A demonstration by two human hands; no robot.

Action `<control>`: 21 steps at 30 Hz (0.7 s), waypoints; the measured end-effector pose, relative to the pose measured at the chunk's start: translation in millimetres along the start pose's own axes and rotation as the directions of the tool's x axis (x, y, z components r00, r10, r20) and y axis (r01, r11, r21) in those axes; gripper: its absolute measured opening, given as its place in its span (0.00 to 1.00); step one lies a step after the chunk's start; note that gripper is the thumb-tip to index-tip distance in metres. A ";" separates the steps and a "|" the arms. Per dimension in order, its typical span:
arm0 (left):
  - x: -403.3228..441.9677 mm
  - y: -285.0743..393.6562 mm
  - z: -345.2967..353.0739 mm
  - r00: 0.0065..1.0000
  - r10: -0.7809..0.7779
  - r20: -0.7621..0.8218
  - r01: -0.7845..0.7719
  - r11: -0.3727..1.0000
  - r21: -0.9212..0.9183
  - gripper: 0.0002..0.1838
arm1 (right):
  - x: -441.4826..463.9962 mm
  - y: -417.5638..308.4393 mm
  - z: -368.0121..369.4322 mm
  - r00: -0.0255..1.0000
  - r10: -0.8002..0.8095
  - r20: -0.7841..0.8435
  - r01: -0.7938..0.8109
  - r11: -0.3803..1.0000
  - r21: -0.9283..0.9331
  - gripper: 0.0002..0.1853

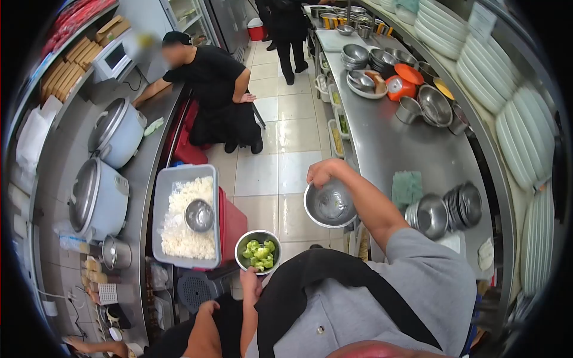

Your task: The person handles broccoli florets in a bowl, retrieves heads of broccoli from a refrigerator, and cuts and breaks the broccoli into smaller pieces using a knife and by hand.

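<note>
My left hand (252,283) grips the near rim of a steel bowl (238,261) that holds green broccoli florets (259,255). Over the floor to the right, my right hand (321,173) is closed on the rim of a larger steel bowl (330,206), which looks empty. Left of the broccoli bowl stands a grey tub (159,224) of white rice (179,235), with a small metal bowl (199,215) resting on the rice.
A co-worker in black (215,83) leans on the left counter (149,155) beside two large lidded pots. Another person's forearm (205,331) is close by my left arm. Steel bowls (433,216) and a green cloth (407,188) lie on the right counter (382,137).
</note>
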State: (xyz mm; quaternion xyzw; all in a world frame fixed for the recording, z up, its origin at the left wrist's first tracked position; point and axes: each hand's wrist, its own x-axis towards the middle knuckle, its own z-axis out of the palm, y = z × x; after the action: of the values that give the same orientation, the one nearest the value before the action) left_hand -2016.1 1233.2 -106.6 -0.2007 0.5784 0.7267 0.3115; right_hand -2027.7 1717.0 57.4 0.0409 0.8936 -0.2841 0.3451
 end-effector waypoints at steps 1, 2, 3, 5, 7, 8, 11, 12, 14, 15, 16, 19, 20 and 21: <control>16.8 17.9 16.9 0.999 -0.035 0.006 0.035 0.999 0.022 0.32 | 1.9 9.7 -26.3 0.999 0.028 -0.030 -0.028 1.000 -0.005 0.17; 34.7 30.6 34.0 0.999 -0.016 0.037 0.016 1.000 -0.005 0.32 | 3.4 19.6 -44.7 0.999 0.025 -0.030 -0.025 1.000 -0.003 0.17; 49.3 47.4 54.6 0.999 -0.023 0.045 0.022 1.000 0.014 0.31 | -1.3 28.6 -60.9 0.996 0.018 -0.091 -0.013 0.999 0.048 0.17; 91.9 75.4 93.9 0.997 -0.047 0.057 0.045 0.999 0.026 0.28 | -5.9 51.9 -97.8 0.989 0.023 -0.148 -0.009 0.995 0.096 0.17; 148.2 93.0 132.4 0.992 -0.078 0.103 0.076 0.997 0.027 0.25 | -9.4 85.1 -127.9 0.917 -0.094 -0.388 0.125 0.991 0.056 0.16; 175.9 100.7 157.6 0.991 -0.083 0.106 0.080 0.996 0.038 0.24 | -15.4 100.6 -145.2 0.897 -0.047 -0.439 0.096 0.991 0.092 0.16; 265.5 122.3 245.6 0.978 -0.103 0.183 0.091 0.993 0.073 0.22 | -14.8 171.1 -191.2 0.779 -0.003 -0.627 0.098 0.988 0.117 0.17; 306.0 126.8 274.7 0.960 -0.120 0.254 0.099 0.991 0.093 0.22 | -21.8 184.3 -208.2 0.767 0.077 -0.637 0.071 0.977 0.203 0.18; 365.7 147.2 351.6 0.953 -0.152 0.263 0.105 0.977 0.184 0.24 | -37.8 205.3 -238.1 0.732 0.245 -0.636 0.018 0.926 0.377 0.19; 391.2 161.5 394.3 0.948 -0.183 0.260 0.117 0.961 0.253 0.24 | -44.5 223.5 -250.4 0.705 0.325 -0.631 -0.008 0.893 0.451 0.21; 414.1 175.5 439.2 0.933 -0.195 0.304 0.107 0.953 0.283 0.23 | -41.4 269.1 -247.7 0.610 0.422 -0.671 0.037 0.830 0.556 0.22; 490.9 203.6 564.9 0.874 -0.261 0.410 0.095 0.919 0.383 0.21 | -45.5 306.0 -263.8 0.515 0.598 -0.615 0.222 0.600 0.769 0.26; 510.8 213.1 609.6 0.868 -0.270 0.417 0.075 0.901 0.427 0.23 | -51.7 296.7 -282.4 0.520 0.646 -0.558 0.368 0.420 0.829 0.29; 528.3 219.5 654.7 0.865 -0.273 0.422 0.060 0.890 0.452 0.27 | -53.9 290.5 -296.8 0.509 0.659 -0.554 0.369 0.414 0.832 0.29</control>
State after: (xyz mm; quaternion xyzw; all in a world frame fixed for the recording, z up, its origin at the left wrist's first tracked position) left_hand -2504.8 1951.9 -130.1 0.0055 0.6084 0.5795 0.5423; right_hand -2084.8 2125.4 130.7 0.4430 0.6264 -0.6135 -0.1872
